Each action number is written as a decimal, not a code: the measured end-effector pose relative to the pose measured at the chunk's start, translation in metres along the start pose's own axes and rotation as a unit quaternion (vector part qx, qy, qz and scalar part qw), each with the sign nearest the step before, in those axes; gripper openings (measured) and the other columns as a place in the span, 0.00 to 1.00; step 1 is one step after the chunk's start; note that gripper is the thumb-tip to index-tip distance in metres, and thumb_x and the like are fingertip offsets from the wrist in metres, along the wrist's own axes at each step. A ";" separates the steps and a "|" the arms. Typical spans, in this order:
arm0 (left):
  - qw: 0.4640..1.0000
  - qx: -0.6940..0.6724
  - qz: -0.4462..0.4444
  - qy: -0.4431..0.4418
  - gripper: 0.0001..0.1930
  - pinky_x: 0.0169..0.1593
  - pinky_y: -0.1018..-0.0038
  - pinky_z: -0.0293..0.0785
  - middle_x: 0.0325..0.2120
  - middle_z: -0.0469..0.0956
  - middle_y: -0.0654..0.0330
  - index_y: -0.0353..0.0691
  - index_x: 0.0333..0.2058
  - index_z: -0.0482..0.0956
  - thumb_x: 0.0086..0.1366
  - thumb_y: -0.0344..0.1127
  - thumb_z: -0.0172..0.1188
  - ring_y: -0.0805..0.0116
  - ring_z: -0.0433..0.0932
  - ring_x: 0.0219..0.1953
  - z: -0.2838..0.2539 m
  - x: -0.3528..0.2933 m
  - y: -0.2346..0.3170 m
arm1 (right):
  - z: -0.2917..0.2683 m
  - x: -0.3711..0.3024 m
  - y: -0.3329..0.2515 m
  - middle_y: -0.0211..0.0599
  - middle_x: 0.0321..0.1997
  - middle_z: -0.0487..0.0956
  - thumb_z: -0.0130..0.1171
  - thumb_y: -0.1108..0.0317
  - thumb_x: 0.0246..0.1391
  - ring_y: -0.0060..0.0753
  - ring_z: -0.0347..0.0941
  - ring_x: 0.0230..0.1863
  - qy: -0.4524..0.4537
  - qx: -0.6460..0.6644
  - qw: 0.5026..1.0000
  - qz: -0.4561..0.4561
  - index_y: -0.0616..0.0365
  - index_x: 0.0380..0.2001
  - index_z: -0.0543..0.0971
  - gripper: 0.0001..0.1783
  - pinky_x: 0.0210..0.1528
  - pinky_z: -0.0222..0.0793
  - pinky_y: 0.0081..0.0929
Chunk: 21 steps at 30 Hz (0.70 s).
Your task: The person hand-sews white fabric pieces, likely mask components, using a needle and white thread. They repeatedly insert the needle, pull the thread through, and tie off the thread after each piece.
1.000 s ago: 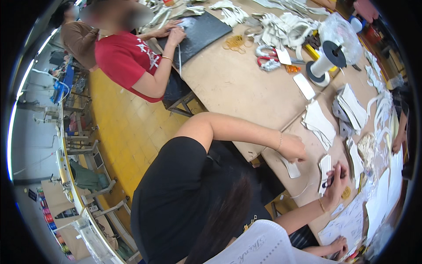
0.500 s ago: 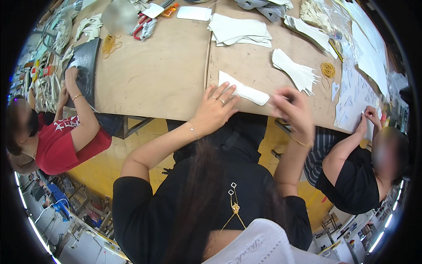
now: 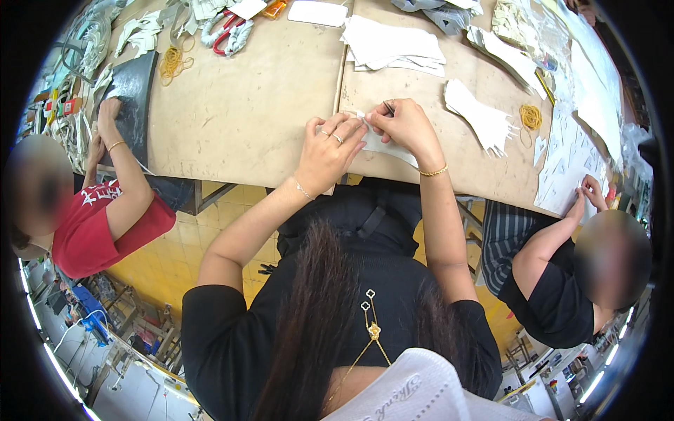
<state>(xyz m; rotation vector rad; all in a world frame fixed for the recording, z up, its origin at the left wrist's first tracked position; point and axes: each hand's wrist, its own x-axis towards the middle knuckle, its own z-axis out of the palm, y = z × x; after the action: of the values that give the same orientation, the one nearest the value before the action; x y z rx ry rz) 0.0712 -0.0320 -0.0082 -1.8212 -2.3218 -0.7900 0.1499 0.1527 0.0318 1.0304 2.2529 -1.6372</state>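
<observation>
A curved white piece (image 3: 393, 148) of sheet material, perhaps leather or fabric, lies at the near table edge, partly covered by my hands. My left hand (image 3: 333, 149), with rings on its fingers, is closed at the piece's far left end, fingertips pinching its edge. Close beside it, my right hand (image 3: 407, 128) is bent in a pinch over the same end, fingertips almost meeting the left ones. Something small, dark and thin shows between the right fingers; its kind is too small to tell.
White cut pieces (image 3: 397, 45) lie stacked beyond my hands, with a fringed white bundle (image 3: 477, 116) to the right. Rubber bands (image 3: 531, 117) and red-handled scissors (image 3: 226, 35) are on the table. Co-workers sit left, at a black board (image 3: 133, 105), and right, at a patterned sheet (image 3: 572, 161).
My right hand has moved left and away from me, from the piece's right end to its left end. My left hand has changed from lying flat on the piece to pinching its edge.
</observation>
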 end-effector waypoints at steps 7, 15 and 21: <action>1.000 -0.013 -0.009 0.003 0.16 0.54 0.60 0.61 0.51 0.77 0.67 0.44 0.47 0.82 0.59 0.37 0.69 0.66 0.72 0.57 0.004 -0.003 -0.001 | -0.006 0.008 0.001 0.30 0.17 0.78 0.66 0.63 0.51 0.18 0.72 0.17 -0.033 -0.013 0.999 0.022 0.63 0.23 0.82 0.13 0.22 0.69 0.19; 1.000 -0.001 -0.004 -0.011 0.16 0.55 0.58 0.62 0.54 0.76 0.62 0.44 0.47 0.80 0.60 0.38 0.67 0.64 0.72 0.57 0.000 0.001 0.000 | -0.004 0.008 -0.001 0.29 0.17 0.78 0.64 0.62 0.49 0.18 0.72 0.17 -0.024 -0.034 0.999 0.036 0.62 0.23 0.82 0.12 0.22 0.69 0.20; 0.997 0.032 -0.004 -0.067 0.18 0.57 0.60 0.61 0.57 0.75 0.62 0.44 0.50 0.79 0.61 0.37 0.66 0.64 0.72 0.57 -0.009 0.006 0.003 | -0.011 -0.016 0.015 0.34 0.15 0.79 0.65 0.60 0.50 0.23 0.78 0.18 0.042 -0.059 0.997 0.015 0.63 0.23 0.83 0.14 0.23 0.72 0.22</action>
<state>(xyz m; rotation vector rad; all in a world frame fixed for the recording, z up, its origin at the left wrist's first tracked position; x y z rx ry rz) 0.0701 -0.0299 0.0027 -1.8955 -2.4050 -0.6048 0.1741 0.1577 0.0327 1.1165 2.3426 -1.4550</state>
